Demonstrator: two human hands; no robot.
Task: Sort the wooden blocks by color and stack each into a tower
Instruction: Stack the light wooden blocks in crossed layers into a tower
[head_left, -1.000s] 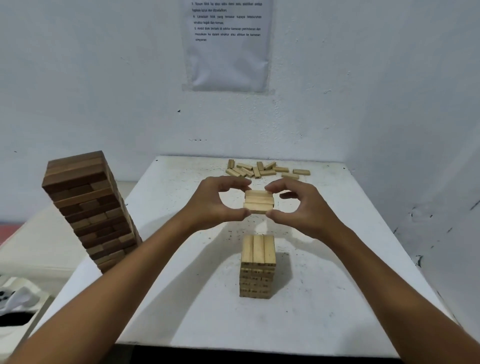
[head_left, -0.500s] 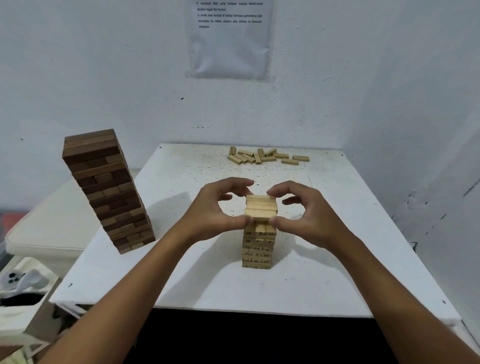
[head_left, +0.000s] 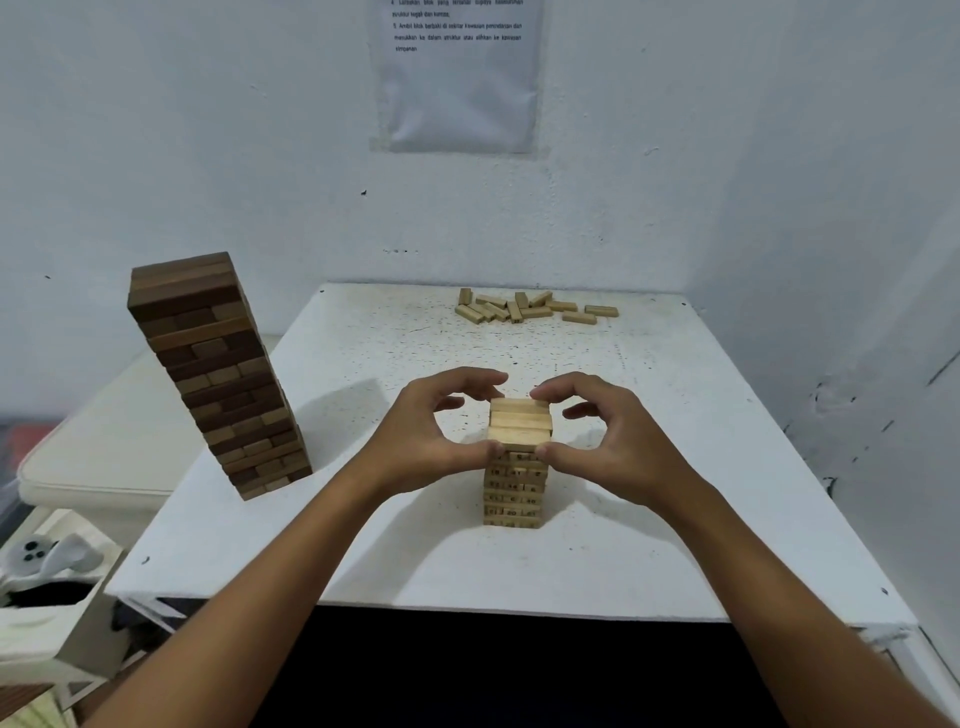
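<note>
A short light-wood tower (head_left: 514, 491) stands in the middle of the white table (head_left: 363, 545). On its top rests a layer of three light blocks (head_left: 519, 426), lying side by side. My left hand (head_left: 431, 426) pinches the layer's left ends and my right hand (head_left: 608, 436) pinches its right ends, thumbs at the near edge and fingers at the far edge. A tall dark-brown tower (head_left: 218, 374) stands at the table's left edge. Several loose light blocks (head_left: 530, 309) lie scattered at the far edge near the wall.
White walls close the table at the back and the right. A printed paper sheet (head_left: 457, 78) hangs on the back wall. A cream cushioned seat (head_left: 104, 457) sits left of the table, with a white box (head_left: 47, 618) and a small white object below it.
Both hands brought the three-block layer down from mid-air onto the top of the light tower. The camera view has also shifted, so the table sits lower and farther off.
</note>
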